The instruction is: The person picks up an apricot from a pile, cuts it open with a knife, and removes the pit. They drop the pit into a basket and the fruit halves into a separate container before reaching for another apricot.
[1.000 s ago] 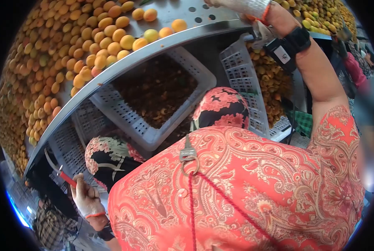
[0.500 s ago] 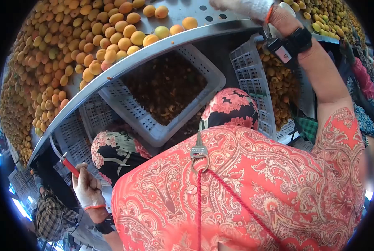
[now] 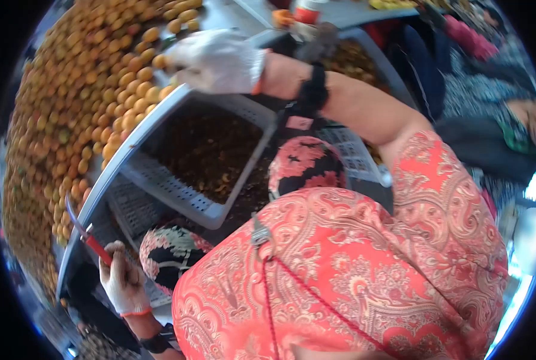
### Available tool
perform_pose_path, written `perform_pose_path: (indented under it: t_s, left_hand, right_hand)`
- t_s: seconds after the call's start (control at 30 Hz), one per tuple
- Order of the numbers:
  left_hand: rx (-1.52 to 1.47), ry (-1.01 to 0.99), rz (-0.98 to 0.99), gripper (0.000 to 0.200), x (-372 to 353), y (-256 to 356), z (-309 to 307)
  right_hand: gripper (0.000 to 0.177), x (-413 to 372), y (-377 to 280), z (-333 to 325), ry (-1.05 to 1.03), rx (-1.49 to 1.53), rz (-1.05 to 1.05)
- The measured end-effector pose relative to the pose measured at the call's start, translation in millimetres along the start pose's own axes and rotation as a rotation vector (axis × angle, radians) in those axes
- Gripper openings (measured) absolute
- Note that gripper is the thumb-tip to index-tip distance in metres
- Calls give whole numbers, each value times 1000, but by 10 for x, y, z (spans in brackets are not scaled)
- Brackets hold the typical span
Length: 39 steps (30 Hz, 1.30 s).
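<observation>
My left hand (image 3: 124, 279), in a white glove with an orange cuff, is closed round the red handle of a curved knife (image 3: 91, 240). The blade points up, close to the rim of the metal table (image 3: 109, 171). My right hand (image 3: 217, 63), also gloved in white, is over the table's edge beside the heap of apricots (image 3: 94, 78). Its fingertips are near a few orange fruits, but motion blur hides whether they touch or grip any. Under the rim, a pale plastic crate (image 3: 178, 192) holds a dark, wet-looking mass of pieces.
Another crate (image 3: 379, 57) with brownish-yellow fruit pieces stands to the right. An orange item (image 3: 283, 18) and a red-and-white container (image 3: 307, 12) are at the table's far side. A co-worker's hand (image 3: 529, 117) shows at the right. Keys (image 3: 260, 233) hang from a red cord on my chest.
My right hand has swung left and down from the table's far side to the apricots near the rim. The view has shifted. The knife stays in my left hand.
</observation>
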<state>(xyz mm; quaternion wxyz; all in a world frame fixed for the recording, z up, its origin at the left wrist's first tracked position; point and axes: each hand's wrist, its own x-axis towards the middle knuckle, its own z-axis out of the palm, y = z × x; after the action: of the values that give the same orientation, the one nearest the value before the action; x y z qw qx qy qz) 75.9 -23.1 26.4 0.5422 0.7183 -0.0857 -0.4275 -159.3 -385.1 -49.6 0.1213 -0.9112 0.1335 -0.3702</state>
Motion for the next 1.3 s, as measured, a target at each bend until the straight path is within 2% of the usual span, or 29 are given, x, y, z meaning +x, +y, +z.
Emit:
perform_pose_path:
  t_s: [0.03,0.23,0.27,0.3,0.37,0.53,0.7,0.77,0.9,0.97,1.0,1.07,1.1,1.17,1.2,1.23,1.3]
  left_hand:
    - [19,-12,-2,13,13,-11,25]
    - [34,-167,59,17,-239,-121,-9]
    - [80,-142,64,17,-332,-113,-47]
    - [125,-123,65,17,-364,-103,7]
    - [151,-251,72,16,-114,-157,309]
    - [200,-409,127,14,30,-147,623]
    - [245,-395,142,12,-85,-116,453]
    - [262,-349,128,11,-162,-137,259]
    - [279,-229,83,9,-372,-226,-196]
    - [270,-193,81,8,-455,-320,-223]
    - [265,-177,81,7,-464,-362,-210]
    - [253,-162,76,6,-479,-418,-222]
    - [249,-157,73,6,-524,-423,-232]
    - [241,-154,67,5,-565,-430,-306]
    - [238,-150,64,5,-588,-427,-304]
    - [235,-149,60,4,-597,-434,-284]
    - [226,-154,48,3,-600,-460,-246]
  right_hand:
    - [19,32,-76,2,33,0,-15]
    - [20,-131,-691,-144,-123,34,-4]
    - [20,-131,-757,-157,-145,30,3]
    - [21,-122,-794,-176,-172,26,17]
    - [24,-66,-841,-210,-249,43,112]
    - [24,-116,-1067,-228,-113,15,198]
    - [24,-230,-1352,-146,-111,112,242]
    - [24,-307,-1407,-134,-192,21,155]
    - [32,-532,-1202,-321,-199,193,109]
    - [35,-759,-1012,-635,-226,168,210]
    - [35,-861,-836,-747,-269,113,217]
    - [35,-1091,-649,-941,-351,105,359]
    - [32,-1208,-623,-1111,-433,166,400]
    - [30,-1424,-621,-1193,-659,240,653]
    - [29,-1569,-662,-1254,-749,418,891]
    - [28,-1646,-737,-1381,-842,375,932]
    - [28,-1794,-769,-1462,-890,313,945]
